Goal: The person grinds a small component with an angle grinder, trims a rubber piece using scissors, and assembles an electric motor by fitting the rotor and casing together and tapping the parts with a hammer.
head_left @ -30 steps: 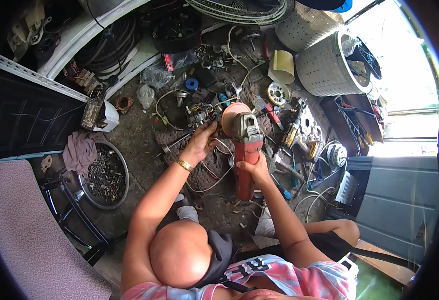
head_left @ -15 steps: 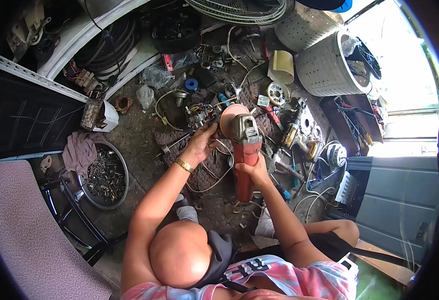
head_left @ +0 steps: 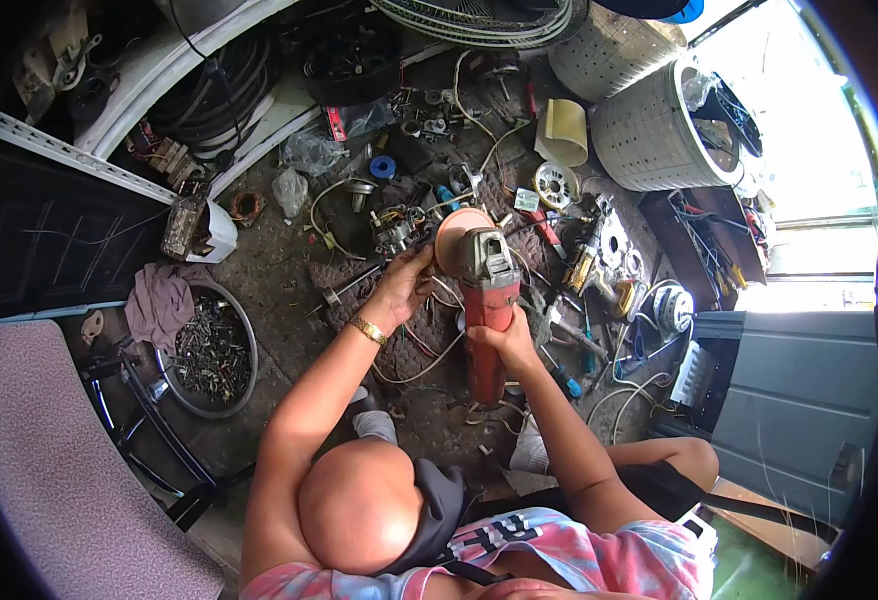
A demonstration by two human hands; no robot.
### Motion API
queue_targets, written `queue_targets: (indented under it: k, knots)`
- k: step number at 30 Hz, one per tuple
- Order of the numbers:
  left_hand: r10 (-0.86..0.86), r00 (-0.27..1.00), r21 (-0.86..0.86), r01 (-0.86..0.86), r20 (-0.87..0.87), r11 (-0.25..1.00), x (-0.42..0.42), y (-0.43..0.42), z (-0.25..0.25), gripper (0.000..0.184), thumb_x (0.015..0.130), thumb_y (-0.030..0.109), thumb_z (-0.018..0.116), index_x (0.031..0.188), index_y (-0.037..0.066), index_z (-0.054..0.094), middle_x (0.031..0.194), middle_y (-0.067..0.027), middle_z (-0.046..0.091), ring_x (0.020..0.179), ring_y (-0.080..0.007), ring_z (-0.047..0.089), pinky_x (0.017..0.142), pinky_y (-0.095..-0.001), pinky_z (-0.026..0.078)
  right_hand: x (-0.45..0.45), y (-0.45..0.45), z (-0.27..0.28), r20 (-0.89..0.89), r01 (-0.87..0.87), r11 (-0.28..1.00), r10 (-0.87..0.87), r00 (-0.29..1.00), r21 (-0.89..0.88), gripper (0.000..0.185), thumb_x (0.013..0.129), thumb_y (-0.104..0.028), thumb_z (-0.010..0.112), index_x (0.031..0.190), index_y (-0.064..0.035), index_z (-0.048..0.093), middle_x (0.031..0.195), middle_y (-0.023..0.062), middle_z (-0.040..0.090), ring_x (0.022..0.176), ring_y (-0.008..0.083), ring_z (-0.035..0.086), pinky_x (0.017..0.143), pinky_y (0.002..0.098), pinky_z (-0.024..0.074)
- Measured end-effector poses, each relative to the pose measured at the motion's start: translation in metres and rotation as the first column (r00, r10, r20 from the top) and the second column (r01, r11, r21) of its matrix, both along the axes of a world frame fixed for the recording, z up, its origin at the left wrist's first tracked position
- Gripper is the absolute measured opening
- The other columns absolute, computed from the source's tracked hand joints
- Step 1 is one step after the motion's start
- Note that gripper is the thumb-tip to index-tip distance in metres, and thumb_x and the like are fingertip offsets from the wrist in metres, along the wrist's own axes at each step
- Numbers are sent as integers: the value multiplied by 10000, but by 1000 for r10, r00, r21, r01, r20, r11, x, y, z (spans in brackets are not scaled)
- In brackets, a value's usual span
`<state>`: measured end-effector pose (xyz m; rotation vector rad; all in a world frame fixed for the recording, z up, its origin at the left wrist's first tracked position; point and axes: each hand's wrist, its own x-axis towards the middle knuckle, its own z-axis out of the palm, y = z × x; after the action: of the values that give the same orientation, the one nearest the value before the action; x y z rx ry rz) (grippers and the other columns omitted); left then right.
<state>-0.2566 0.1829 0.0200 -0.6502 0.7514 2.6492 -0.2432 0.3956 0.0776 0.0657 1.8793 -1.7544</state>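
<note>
My right hand (head_left: 502, 340) is wrapped round the red body of an angle grinder (head_left: 490, 305), whose orange disc (head_left: 462, 236) points away from me. Just left of the disc, my left hand (head_left: 406, 283) has its fingers closed by a motor part with wires (head_left: 396, 232); what the fingertips grip is too small to make out. A gold watch (head_left: 368, 329) is on the left wrist. A white cable (head_left: 429, 370) loops below the hands.
A round tray of small metal parts (head_left: 249, 340) stands at the left near a padded seat (head_left: 69, 450). Tools lie at the right, including a yellow drill (head_left: 614, 297). Perforated drums (head_left: 649, 135) stand at the upper right. A blue tape roll (head_left: 383, 167) lies ahead.
The grinder and my right hand have shifted slightly left. My left hand has hardly moved. A small clear packet now shows near the silver wheel, right of the disc.
</note>
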Motion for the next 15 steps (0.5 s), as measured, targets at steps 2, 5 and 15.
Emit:
queue_targets:
  k: [2, 5, 15]
  knots:
    - [13, 1000, -18, -13, 19, 1000, 0, 0, 1, 129, 861, 267, 662, 905, 172, 587, 787, 78, 555, 667, -29, 484, 500, -183, 360, -2, -2, 5, 40, 16, 999, -15, 999, -36, 527, 614, -124, 785, 1062, -31, 523, 944, 63, 603, 828, 154, 576, 765, 320, 490]
    - [38, 998, -29, -37, 48, 999, 1, 1, 2, 143, 859, 281, 663, 906, 170, 586, 777, 74, 551, 661, -34, 485, 489, -186, 352, -5, 0, 8, 40, 42, 999, -41, 998, -26, 533, 608, -129, 787, 1063, -32, 527, 945, 59, 604, 827, 150, 572, 770, 318, 485]
    - [50, 995, -9, -50, 81, 999, 1, 2, 5, 141, 868, 274, 653, 874, 164, 565, 756, 70, 539, 629, -37, 461, 470, -184, 328, -4, 2, -5, -7, 0, 1000, 0, 1000, 9, 547, 611, -139, 786, 1082, -35, 529, 966, 59, 607, 862, 156, 569, 808, 320, 467]
